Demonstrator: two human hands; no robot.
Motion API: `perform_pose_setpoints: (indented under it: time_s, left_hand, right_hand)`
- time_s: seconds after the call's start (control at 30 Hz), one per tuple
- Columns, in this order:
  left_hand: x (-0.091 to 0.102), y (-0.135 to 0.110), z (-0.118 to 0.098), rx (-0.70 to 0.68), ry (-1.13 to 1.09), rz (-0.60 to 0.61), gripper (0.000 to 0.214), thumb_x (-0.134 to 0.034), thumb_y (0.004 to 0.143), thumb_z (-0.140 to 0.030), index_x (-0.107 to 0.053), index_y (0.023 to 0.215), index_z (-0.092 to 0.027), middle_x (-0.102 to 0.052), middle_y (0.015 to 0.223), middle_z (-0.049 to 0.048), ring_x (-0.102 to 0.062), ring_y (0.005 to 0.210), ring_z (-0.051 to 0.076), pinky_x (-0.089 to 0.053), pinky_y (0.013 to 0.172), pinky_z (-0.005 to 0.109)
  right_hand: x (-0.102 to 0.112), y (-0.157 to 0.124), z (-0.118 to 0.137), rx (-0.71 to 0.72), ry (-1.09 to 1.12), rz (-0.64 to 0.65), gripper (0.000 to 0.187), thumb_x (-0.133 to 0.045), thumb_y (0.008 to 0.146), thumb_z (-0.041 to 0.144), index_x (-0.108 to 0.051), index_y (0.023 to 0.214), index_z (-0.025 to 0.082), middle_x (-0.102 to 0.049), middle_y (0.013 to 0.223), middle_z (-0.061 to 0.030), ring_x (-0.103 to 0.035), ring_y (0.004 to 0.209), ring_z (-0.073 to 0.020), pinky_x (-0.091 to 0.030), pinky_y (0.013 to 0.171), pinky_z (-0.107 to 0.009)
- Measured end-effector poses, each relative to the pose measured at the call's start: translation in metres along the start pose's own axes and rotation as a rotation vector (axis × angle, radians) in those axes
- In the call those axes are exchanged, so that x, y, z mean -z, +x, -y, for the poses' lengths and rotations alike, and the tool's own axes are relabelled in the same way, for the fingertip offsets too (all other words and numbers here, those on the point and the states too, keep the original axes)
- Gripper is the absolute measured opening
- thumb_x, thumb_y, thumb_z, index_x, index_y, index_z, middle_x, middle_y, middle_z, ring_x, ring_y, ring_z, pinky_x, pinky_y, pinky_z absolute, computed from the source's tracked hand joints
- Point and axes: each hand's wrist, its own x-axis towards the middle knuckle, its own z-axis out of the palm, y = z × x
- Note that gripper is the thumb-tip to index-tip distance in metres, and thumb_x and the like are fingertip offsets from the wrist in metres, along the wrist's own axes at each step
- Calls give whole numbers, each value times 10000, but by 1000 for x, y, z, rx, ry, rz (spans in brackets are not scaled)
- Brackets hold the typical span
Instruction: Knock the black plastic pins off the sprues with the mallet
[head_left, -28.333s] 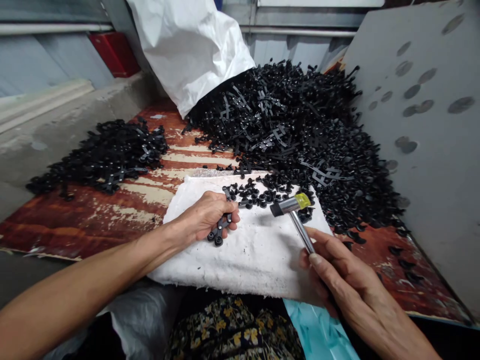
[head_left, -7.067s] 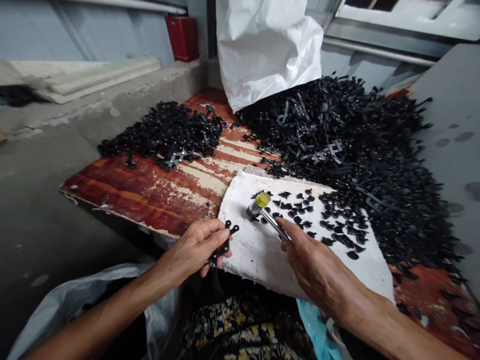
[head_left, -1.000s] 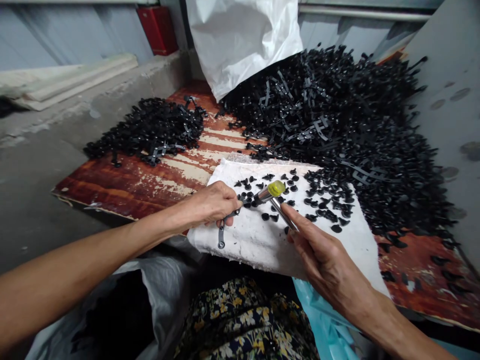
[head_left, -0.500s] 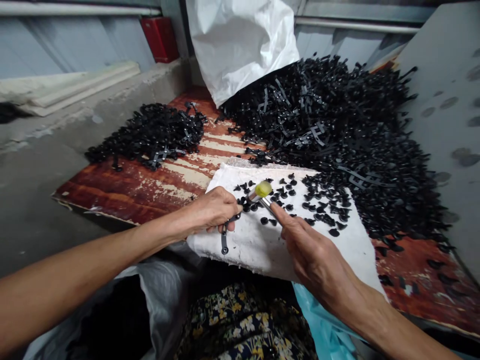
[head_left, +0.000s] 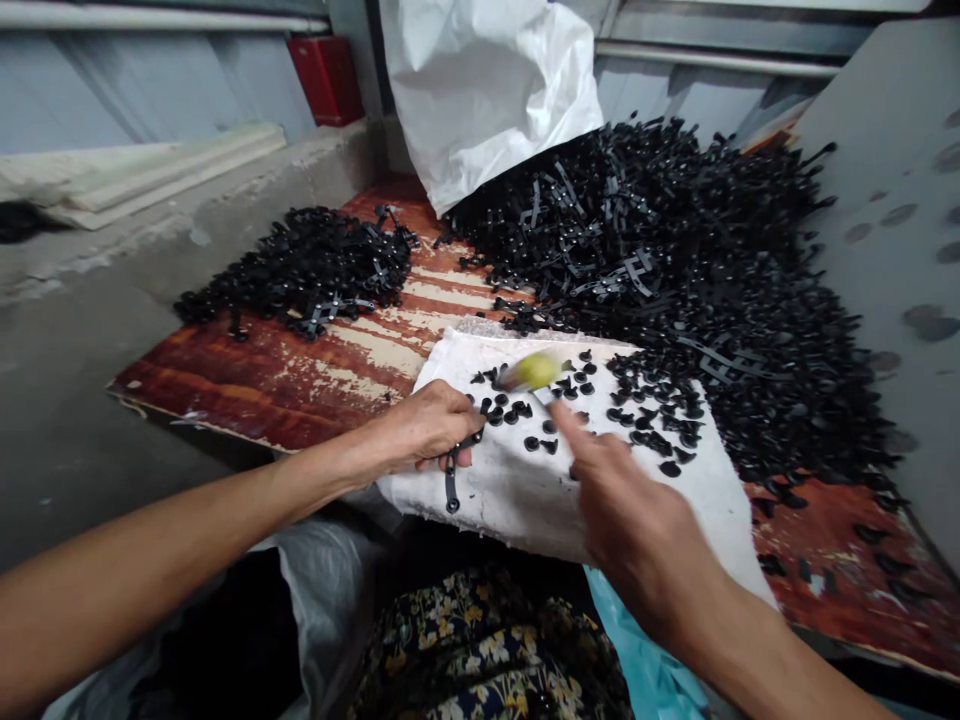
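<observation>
Left hand (head_left: 435, 425): fingers closed on a black jointed piece (head_left: 451, 480), pinched at the left part of the white cloth (head_left: 487, 505). One strip of it hangs out below the fingers, ringed end toward the wearer; the rest is mostly hidden by the hand.

Right hand (head_left: 630, 490): wrapped round the handle of a yellow-faced mallet (head_left: 536, 372). Head blurred, above the cloth just beyond the left fingertips; cannot tell if it touches anything.

Around both: loose black knobs (head_left: 550, 427), disc-based, scattered singly near the mallet, thicker toward the cloth's right edge.

Further out, on the worn red tabletop (head_left: 225, 380): a small black heap (head_left: 300, 262) to the left, a far larger heap (head_left: 675, 230) behind and right, spilling below a white sack (head_left: 495, 90).

Progress, judged: held piece mid-work, not set down; plenty of knobs remain loose. Which heap is finished, if either, cannot be told.
</observation>
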Motion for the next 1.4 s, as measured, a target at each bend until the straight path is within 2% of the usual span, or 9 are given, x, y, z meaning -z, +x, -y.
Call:
perform_pose_setpoints:
  time_s: [0.1,0.27,0.47,0.63,0.83,0.9,1.03,1.1,1.4]
  left_hand:
    - [2,-2,1,6,17,3,259,-521,828,-232,-499,578,-169,-574,479,-22,-357,288,49,-204,299,177]
    - [4,-12,0,-133,153,104,277,-494,856,-302,-525,616,-167,-582,528,-26,-388,367,60,-247,369,188]
    - [-8,-35,-7,-428,420,334,298,-445,868,-258,-503,590,-167,-501,520,-39,-416,462,77,-296,472,201]
    - [-15,-41,3,-466,401,-1,259,-514,870,-366,-579,702,-180,-534,586,-34,-477,558,104,-317,537,220]
    - [-13,-41,23,-401,-221,-470,500,-726,702,-469,-535,1077,-200,-632,1107,83,-607,933,193,-478,748,279]
    - [-12,-42,26,-288,-402,-327,560,-727,698,-528,-534,1084,-171,-638,1119,115,-632,907,199,-505,720,295]
    - [-11,-39,23,-113,-541,277,549,-779,640,-562,-622,915,-113,-704,908,121,-659,713,166,-515,580,257]
    - [-11,-34,19,-86,-555,386,515,-818,609,-521,-644,863,-108,-715,848,108,-641,622,130,-497,504,217]
    - [-8,-8,3,0,-637,97,302,-834,614,-252,-563,661,-128,-658,578,15,-382,314,4,-236,279,115]
  right_hand:
    - [0,4,-1,11,-51,70,778,-387,789,-10,-334,1512,272,-642,828,-52,-548,471,-161,-486,430,-272]
    - [6,19,3,-132,197,-134,474,-459,924,140,-469,1395,197,-668,1161,-117,-669,949,-222,-537,825,-337]
    - [-6,30,-2,-333,620,173,136,-574,851,276,-619,931,175,-636,756,-16,-575,662,-158,-478,594,-271]
    - [-7,28,8,-446,864,133,83,-601,829,270,-598,876,202,-556,657,34,-446,509,-99,-355,432,-208]
    - [-5,30,15,-672,972,36,135,-622,824,329,-557,870,220,-439,589,91,-296,366,-50,-254,310,-184]
    - [-6,31,16,-714,1006,-8,176,-639,805,346,-532,876,226,-443,621,97,-310,367,-45,-278,303,-177]
    - [-9,31,20,-722,1058,57,195,-629,819,368,-509,901,237,-448,585,110,-305,335,-47,-269,297,-180]
    - [-11,31,21,-690,1053,116,161,-607,840,356,-525,907,235,-434,526,113,-297,324,-57,-248,300,-188]
    - [-3,20,7,-704,919,23,231,-618,855,422,-564,942,215,-443,570,84,-336,393,-71,-283,330,-191]
